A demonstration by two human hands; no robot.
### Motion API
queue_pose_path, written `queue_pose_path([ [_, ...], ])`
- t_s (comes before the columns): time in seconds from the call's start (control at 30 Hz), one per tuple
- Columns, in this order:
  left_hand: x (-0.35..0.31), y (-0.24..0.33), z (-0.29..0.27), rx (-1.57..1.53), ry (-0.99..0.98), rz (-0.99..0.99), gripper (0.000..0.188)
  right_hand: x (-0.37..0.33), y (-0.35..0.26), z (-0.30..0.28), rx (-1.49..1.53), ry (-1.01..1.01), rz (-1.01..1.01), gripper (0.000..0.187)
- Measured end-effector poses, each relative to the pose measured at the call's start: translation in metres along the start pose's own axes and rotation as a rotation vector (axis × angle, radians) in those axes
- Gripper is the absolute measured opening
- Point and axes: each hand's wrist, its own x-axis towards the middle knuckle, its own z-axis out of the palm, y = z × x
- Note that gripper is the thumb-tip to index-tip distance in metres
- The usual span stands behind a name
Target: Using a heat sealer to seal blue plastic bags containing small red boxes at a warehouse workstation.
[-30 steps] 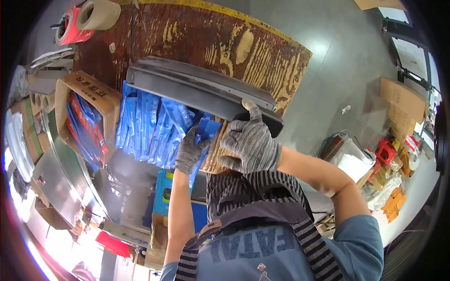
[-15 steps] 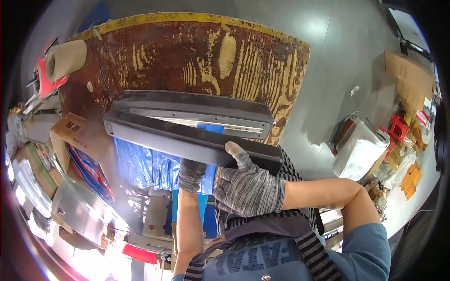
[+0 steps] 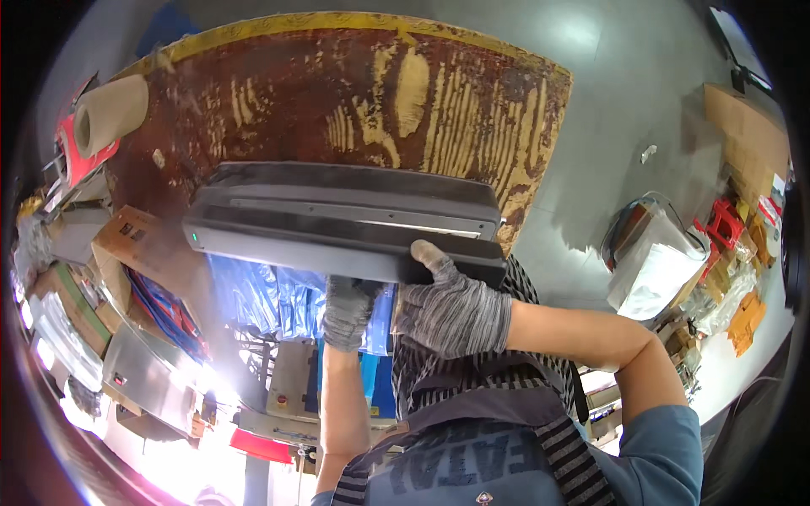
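Observation:
A long dark grey bar-shaped casing (image 3: 321, 240) is held low over the near edge of the worktable, a small green light at its left end. My right hand (image 3: 460, 312), in a grey knit glove, grips it near the right end, thumb on top and the other fingers beneath. Under its middle, my gloved left hand (image 3: 348, 312) presses up against the near side, its fingertips hidden by the casing. Directly behind lies a second long dark casing (image 3: 354, 181) with a metal rail along its inner face; a narrow gap shows between them.
The brown, worn worktable (image 3: 278, 110) has yellow tape along its far edge. Blue plastic bags (image 3: 253, 291) hang below the casing. At the left are a cardboard box (image 3: 126, 240) and a brown roll (image 3: 110, 118); a white bag (image 3: 650, 270) stands on the floor at right.
The front casing has lifted at its right end and come closer to the rear one, narrowing the gap. A blue strip in the gap is now covered. Both hands have shifted slightly up with it.

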Motion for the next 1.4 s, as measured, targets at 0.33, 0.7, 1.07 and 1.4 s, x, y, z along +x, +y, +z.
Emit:
queue_pose_path([
  [0.33,0.0,0.0,0.004,0.189,0.024,0.082,0.054,0.01,0.001,-0.022,0.079,-0.229,0.145,0.045],
  [0.7,-0.009,-0.034,0.012,0.492,0.891,-0.218,0.1,0.011,-0.001,-0.008,-0.134,-0.129,0.143,0.061],
  [1.07,-0.044,-0.045,-0.075,0.777,0.824,0.252,0.099,0.02,-0.016,-0.014,-0.351,-0.052,0.124,0.057],
  [1.4,-0.073,-0.053,-0.305,1.007,1.412,0.116,0.025,0.02,-0.015,-0.003,-0.277,0.219,-0.023,0.049],
])
